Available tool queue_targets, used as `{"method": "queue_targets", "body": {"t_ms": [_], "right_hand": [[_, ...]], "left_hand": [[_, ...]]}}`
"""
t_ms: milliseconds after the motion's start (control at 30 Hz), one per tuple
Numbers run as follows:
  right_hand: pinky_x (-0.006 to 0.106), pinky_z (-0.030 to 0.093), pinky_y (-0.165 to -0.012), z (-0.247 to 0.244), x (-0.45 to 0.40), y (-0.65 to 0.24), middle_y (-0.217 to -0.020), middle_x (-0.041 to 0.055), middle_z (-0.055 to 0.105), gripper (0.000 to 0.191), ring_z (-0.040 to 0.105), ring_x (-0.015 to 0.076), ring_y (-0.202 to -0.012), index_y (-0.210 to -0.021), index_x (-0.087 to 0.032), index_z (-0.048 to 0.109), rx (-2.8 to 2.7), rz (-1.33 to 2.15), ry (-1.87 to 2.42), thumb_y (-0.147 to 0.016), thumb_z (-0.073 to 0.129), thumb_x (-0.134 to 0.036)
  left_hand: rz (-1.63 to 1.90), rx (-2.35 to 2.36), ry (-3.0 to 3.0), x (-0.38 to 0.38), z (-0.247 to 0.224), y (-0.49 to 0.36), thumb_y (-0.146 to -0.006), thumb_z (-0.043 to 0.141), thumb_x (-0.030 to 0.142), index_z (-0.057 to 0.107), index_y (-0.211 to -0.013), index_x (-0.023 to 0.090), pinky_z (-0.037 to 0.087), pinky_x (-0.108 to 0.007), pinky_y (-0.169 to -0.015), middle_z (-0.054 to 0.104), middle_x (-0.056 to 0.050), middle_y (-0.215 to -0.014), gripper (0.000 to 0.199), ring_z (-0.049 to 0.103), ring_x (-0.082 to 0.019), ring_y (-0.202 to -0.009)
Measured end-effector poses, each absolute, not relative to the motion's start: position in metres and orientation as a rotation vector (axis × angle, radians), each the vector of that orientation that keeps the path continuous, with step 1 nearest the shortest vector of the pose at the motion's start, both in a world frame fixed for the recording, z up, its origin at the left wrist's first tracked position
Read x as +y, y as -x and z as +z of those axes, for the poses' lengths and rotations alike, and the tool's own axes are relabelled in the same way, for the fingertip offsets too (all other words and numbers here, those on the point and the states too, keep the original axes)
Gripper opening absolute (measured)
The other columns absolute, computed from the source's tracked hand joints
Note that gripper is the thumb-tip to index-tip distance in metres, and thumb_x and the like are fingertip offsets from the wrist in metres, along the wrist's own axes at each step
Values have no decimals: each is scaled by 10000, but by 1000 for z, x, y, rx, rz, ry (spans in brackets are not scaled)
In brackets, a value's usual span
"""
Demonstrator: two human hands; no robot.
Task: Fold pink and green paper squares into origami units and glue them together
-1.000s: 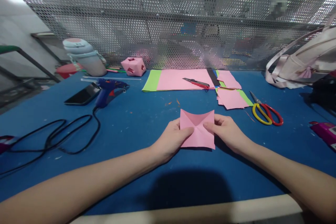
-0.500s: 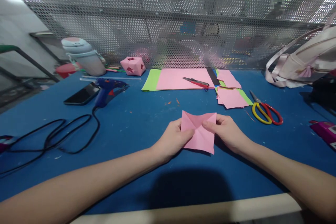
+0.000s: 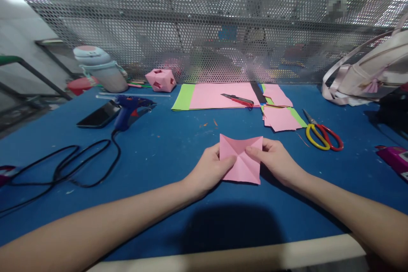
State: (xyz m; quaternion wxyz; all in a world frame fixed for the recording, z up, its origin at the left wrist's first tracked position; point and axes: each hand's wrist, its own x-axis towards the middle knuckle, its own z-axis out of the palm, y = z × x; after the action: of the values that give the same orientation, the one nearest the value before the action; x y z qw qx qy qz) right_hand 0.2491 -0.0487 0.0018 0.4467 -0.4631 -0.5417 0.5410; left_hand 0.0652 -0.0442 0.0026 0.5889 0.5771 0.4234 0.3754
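Observation:
A square of pink paper [image 3: 241, 171] with creases meeting at its middle is held up just above the blue table [image 3: 153, 212]. My left hand [image 3: 208, 168] pinches its left side, thumb on the front near the centre. On the right side, my right hand [image 3: 272, 157] grips the same paper, thumb over the front face. The fingers behind the sheet are mostly hidden. The top edge dips inward between the two thumbs.
Behind lie pink and green sheets [image 3: 210, 95] with a utility knife [image 3: 239, 100] on top. Smaller pink squares [image 3: 280, 119] and scissors [image 3: 321, 134] are at right. Left are a glue gun [image 3: 127, 110], phone [image 3: 97, 115], bottle [image 3: 103, 70] and folded pink paper shape [image 3: 161, 80].
The paper's lower edge has lifted slightly. Both hands keep nearly the same grip and place.

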Motion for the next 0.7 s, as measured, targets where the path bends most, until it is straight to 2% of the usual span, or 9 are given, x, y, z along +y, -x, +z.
{"method": "queue_targets", "body": {"t_ms": [233,467,633,700], "right_hand": [[308,468,-738,0,-49,-249,-881,36,684,216,606,172,-805,-903,-179,674,-1336,1352,1146,-781,648,-355],[296,481,-710,4,-49,-247,-815,4,666,213,616,154,-747,-879,-194,587,-1172,1450,1035,-712,710,-245],[266,450,-636,5,-50,-247,-742,-5,632,92,576,127,-653,-808,-183,578,-1123,1486,1041,-749,632,-229],[250,428,-609,6,-50,-247,-705,-20,600,85,545,112,-625,-779,-184,573,-1133,1453,1059,-743,632,-233]], "left_hand": [[865,1005,-1376,-45,4,-65,-773,564,198,630,-1087,132,503,-288,-750,707,-67,-983,327,645,-209,-870],[865,979,-1362,-45,4,-66,-775,560,198,619,-1074,122,498,-289,-745,698,-74,-980,314,639,-205,-866],[864,1020,-1359,-45,7,-66,-775,563,217,621,-1028,106,492,-288,-709,700,-84,-940,282,638,-203,-821],[880,1031,-1364,-44,8,-66,-778,565,229,612,-1079,105,491,-299,-742,692,-96,-1006,329,635,-215,-871]]}}
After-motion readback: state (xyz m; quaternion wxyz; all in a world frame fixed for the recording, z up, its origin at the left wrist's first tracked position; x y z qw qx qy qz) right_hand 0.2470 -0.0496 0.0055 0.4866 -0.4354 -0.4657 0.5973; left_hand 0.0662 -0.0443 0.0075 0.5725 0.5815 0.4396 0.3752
